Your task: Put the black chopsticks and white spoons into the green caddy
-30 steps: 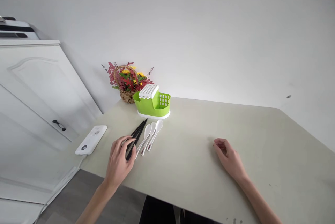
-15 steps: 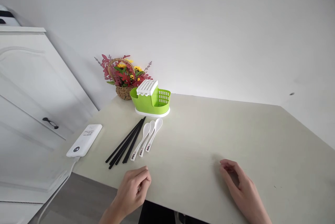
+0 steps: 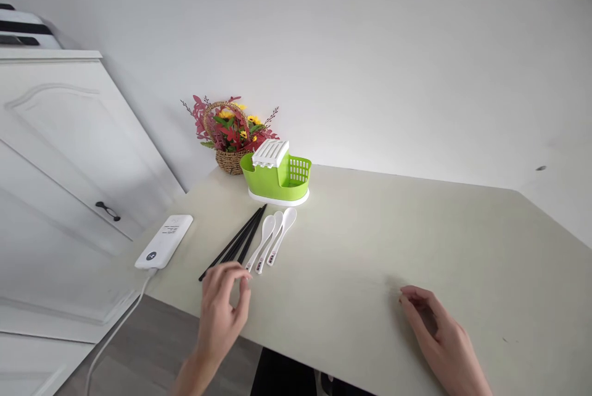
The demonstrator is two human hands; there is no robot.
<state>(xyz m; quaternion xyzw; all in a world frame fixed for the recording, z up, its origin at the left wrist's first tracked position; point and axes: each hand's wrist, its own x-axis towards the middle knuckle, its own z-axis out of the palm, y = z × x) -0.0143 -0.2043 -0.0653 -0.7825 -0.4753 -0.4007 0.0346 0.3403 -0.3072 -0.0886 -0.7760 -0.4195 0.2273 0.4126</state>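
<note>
Fingers of the left hand spread loosely over the black chopsticks' near ends, while the right hand rests half-curled, empty, on the table.

I see a bundle of thin black chopsticks lying flat on the worktop, fanned slightly at the near ends and converging at the far tips, with their near ends right at the fingertips of my left hand. Just to the right of them, a little beyond that hand, three white spoons lie side by side, bowls pointing away and handles toward me. All of it lies well apart from my right hand.
</note>
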